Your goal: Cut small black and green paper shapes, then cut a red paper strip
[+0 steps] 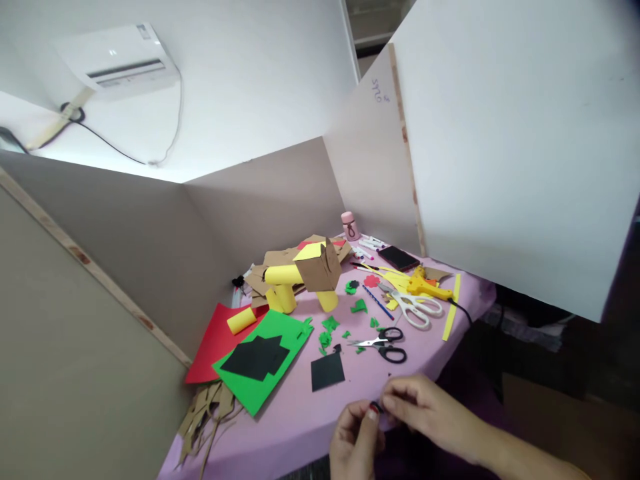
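At the table's front edge, my left hand pinches a small black piece, which looks like paper. My right hand is closed too, thumb and fingertips together at the other side of that piece; its grip is partly hidden. Just beyond the hands lie a black paper square and black-handled scissors with blades parted. Green paper scraps are scattered around them. Farther back stands a figure made of yellow paper tubes with a cardboard box head.
To the left, black paper rests on a green sheet, overlapping a red sheet. Cardboard strips lie front left. On the right are white-handled scissors, a yellow glue gun with cord, and a phone. Partition boards enclose the table.
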`<action>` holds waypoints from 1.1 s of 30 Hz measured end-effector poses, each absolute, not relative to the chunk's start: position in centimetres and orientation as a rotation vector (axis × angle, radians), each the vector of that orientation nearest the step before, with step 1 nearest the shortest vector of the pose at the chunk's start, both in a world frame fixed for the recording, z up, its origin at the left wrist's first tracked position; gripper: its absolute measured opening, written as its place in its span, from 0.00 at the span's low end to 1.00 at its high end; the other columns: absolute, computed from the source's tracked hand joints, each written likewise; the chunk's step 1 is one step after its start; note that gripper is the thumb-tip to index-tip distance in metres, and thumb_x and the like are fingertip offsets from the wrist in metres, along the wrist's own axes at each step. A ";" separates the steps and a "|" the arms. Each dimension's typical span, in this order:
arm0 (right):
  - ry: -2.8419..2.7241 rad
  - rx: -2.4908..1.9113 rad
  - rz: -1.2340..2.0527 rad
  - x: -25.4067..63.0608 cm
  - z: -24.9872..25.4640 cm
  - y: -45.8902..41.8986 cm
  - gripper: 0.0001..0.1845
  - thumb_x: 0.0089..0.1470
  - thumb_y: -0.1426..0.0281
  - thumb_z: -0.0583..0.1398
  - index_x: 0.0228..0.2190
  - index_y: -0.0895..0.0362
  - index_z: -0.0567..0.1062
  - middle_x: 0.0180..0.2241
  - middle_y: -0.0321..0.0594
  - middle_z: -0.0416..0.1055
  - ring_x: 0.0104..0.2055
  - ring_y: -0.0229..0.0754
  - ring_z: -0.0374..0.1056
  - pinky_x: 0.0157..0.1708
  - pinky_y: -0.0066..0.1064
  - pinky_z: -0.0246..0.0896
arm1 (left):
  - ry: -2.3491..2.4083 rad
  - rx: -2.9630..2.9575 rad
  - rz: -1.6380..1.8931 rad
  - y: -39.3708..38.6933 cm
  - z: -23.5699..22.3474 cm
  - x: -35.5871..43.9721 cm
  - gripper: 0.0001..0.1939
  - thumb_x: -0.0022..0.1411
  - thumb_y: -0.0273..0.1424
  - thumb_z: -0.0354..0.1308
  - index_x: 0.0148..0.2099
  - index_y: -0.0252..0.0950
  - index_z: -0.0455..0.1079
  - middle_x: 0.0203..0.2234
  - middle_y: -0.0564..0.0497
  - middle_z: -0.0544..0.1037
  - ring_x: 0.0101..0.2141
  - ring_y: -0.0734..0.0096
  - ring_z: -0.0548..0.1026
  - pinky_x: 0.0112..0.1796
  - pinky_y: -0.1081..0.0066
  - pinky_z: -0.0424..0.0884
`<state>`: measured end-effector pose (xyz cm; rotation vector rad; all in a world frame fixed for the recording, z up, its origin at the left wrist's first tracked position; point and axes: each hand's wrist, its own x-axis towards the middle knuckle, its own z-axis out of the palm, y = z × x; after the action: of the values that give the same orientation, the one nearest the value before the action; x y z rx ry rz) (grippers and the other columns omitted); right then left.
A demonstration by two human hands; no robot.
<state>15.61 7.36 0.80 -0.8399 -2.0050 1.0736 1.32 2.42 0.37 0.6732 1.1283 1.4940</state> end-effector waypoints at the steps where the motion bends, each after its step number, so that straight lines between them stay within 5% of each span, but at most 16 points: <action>1: -1.861 -0.786 1.318 15.4 0.7 6.5 0.22 0.60 0.57 0.51 0.26 0.59 0.72 0.21 0.35 0.70 0.23 0.35 0.65 0.22 0.23 0.58 | 1.120 0.724 1.479 2.4 0.2 1.4 0.19 0.33 0.42 0.73 0.21 0.31 0.74 0.07 0.57 0.68 0.12 0.85 0.60 0.17 0.83 0.53; 4: -1.476 -0.706 1.772 15.1 0.6 5.2 0.24 0.52 0.50 0.58 0.23 0.60 0.69 0.19 0.34 0.68 0.19 0.33 0.62 0.18 0.22 0.52 | 1.122 0.829 1.426 2.0 -0.4 1.6 0.20 0.36 0.44 0.71 0.22 0.31 0.74 0.11 0.54 0.72 0.15 0.82 0.62 0.19 0.80 0.55; 9: -1.303 -0.680 1.898 15.5 0.9 4.8 0.24 0.46 0.51 0.63 0.23 0.61 0.69 0.17 0.34 0.68 0.17 0.32 0.62 0.18 0.21 0.51 | 1.085 0.860 1.414 1.4 -0.1 2.0 0.18 0.40 0.43 0.70 0.25 0.33 0.74 0.13 0.54 0.72 0.16 0.76 0.67 0.21 0.76 0.61; 22: -1.595 -0.742 1.393 15.6 1.6 4.4 0.19 0.55 0.58 0.58 0.22 0.60 0.71 0.18 0.33 0.65 0.20 0.35 0.62 0.22 0.24 0.57 | 1.119 0.895 1.519 0.8 2.4 2.7 0.12 0.41 0.37 0.71 0.27 0.35 0.79 0.15 0.55 0.74 0.18 0.80 0.67 0.23 0.81 0.64; 33: -1.858 -0.793 0.810 15.6 0.4 4.1 0.14 0.61 0.68 0.51 0.25 0.57 0.69 0.23 0.35 0.68 0.25 0.36 0.65 0.26 0.24 0.57 | 1.265 1.025 1.597 1.2 0.2 2.2 0.14 0.42 0.40 0.69 0.30 0.37 0.80 0.27 0.46 0.81 0.31 0.62 0.76 0.35 0.70 0.71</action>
<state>15.57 4.08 0.38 -0.7927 -1.8578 0.8105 2.21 1.18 0.18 1.0247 1.2654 1.5968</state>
